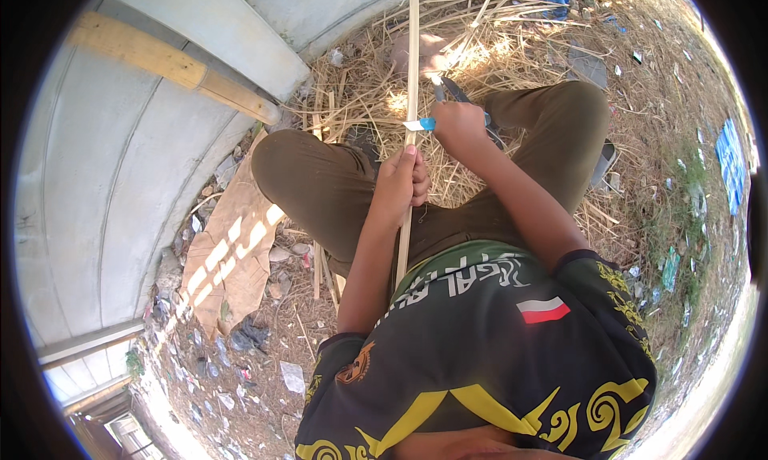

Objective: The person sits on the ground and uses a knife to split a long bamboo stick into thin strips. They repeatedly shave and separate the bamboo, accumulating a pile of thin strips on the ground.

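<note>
A long, pale bamboo strip (413, 60) runs upright through the middle of the view, its lower end against my shirt. My left hand (404, 180) is closed around it in front of my lap, thumb along the strip. My right hand (462, 130) grips a small knife (422, 125) with a pale blade and a blue part beside the fist. The blade lies across the strip just above my left hand. Most of the knife's handle is hidden in my fingers. A grey piece with a whitish end (438, 90) sticks up beside the right fist; its kind is unclear.
My bent legs (552, 132) frame the work. Thin bamboo shavings (360, 92) cover the ground ahead. A grey panel wall (104, 172) with a bamboo pole (168, 64) stands at left, near flattened brown cardboard (228, 256). A blue sheet (730, 166) lies far right among litter.
</note>
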Motion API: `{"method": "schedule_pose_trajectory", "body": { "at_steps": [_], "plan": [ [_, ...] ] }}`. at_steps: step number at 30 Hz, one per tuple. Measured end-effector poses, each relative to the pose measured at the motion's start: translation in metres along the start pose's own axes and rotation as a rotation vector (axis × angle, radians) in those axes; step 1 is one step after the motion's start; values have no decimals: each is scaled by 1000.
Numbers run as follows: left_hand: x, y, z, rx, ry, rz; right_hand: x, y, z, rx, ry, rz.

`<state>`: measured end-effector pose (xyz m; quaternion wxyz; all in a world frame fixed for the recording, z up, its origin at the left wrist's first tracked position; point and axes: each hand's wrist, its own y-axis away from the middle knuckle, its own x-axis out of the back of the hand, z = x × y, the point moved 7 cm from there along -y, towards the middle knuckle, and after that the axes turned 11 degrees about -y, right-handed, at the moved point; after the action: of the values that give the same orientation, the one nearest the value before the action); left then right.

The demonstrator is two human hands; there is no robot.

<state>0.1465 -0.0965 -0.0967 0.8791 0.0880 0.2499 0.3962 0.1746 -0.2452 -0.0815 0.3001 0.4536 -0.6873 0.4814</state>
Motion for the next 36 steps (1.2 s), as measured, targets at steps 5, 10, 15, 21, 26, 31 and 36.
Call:
{"method": "schedule_pose_trajectory", "body": {
  "at_steps": [5, 10, 15, 21, 26, 31, 36],
  "plan": [
    [6, 1, 3, -51, -38, 55, 3, -8, -9, 143, 16, 139],
    [5, 4, 2, -67, -47, 81, 1, -19, 3, 57, 86, 148],
    [-7, 7, -3, -29, -31, 41, 19, -38, 41, -187, 27, 120],
    [-15, 14, -7, 42, -79, -11, 14, -49, 70, -325, 50, 182],
    [-26, 40, -30, 145, -22, -108, 78, -90, 133, -486, 198, 108],
    [-14, 27, -24, 100, 47, -78, 29, -47, 58, -121, 66, -219],
    [-5, 30, -26, 114, 75, -47, 17, 9, 4, 121, 126, -262]
  ]
}}
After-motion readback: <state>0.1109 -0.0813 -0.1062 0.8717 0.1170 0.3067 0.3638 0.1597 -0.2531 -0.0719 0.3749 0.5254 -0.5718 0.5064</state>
